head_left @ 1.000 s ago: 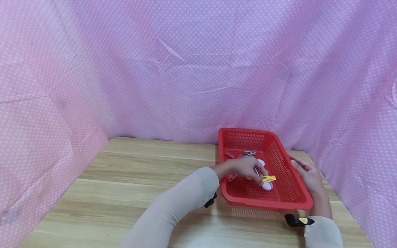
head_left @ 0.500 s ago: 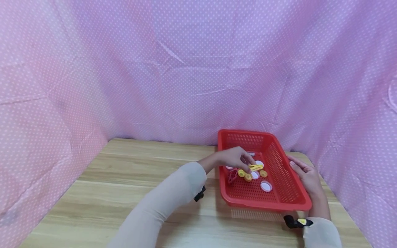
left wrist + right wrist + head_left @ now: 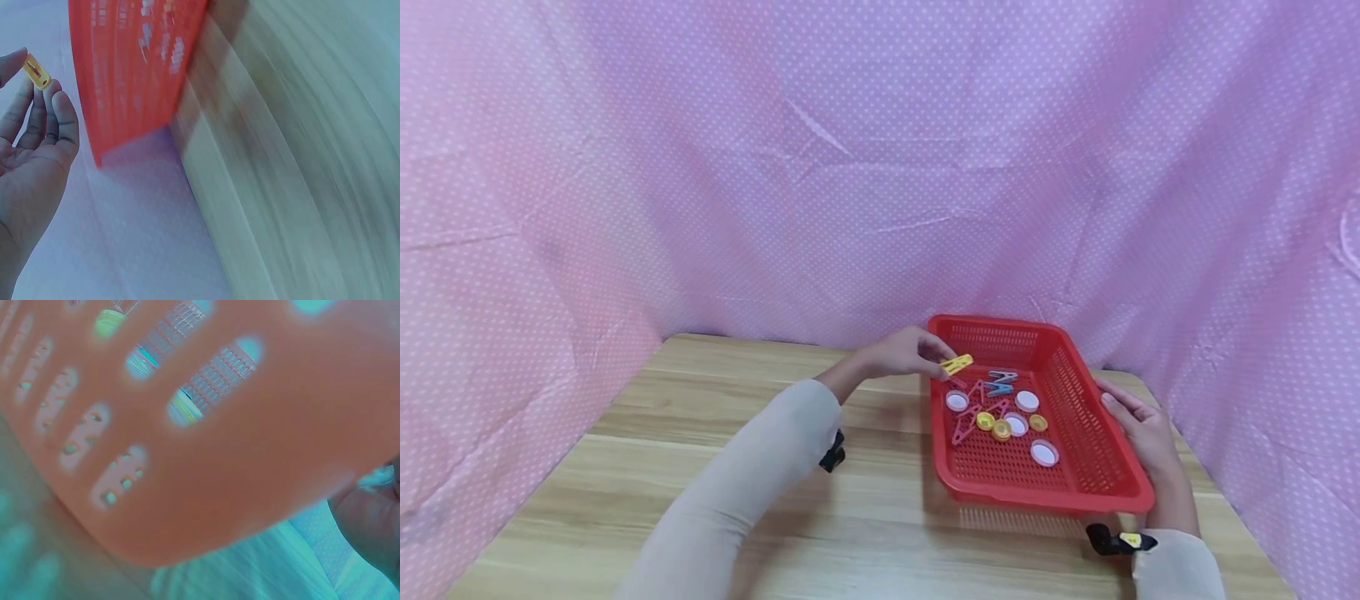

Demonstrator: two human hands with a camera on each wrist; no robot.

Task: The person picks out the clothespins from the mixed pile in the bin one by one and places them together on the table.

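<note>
A yellow clothespin (image 3: 957, 364) is pinched between the thumb and fingers of my left hand (image 3: 898, 352), over the left rim of a red plastic basket (image 3: 1052, 497). The left wrist view shows the clothespin (image 3: 37, 72) at the fingertips, level with the basket's upper edge. My right hand (image 3: 1142, 429) grips the basket's right rim, thumb on top; in the right wrist view the basket wall (image 3: 281, 450) fills most of the picture. Inside lie pink clothespins (image 3: 966, 425), a blue clothespin (image 3: 998, 389), a grey clothespin (image 3: 1002, 376), white round caps (image 3: 1044, 453) and yellow round caps (image 3: 1002, 430).
The basket stands at the right side of a wooden table (image 3: 700, 433). A pink dotted cloth (image 3: 865, 167) hangs behind the table and along both sides. A black wrist camera (image 3: 832, 452) sits under the left wrist.
My left hand has lifted the yellow clothespin from low in the basket, moving left and back to its left rim. Several caps and clothespins have come into sight. The right hand stays.
</note>
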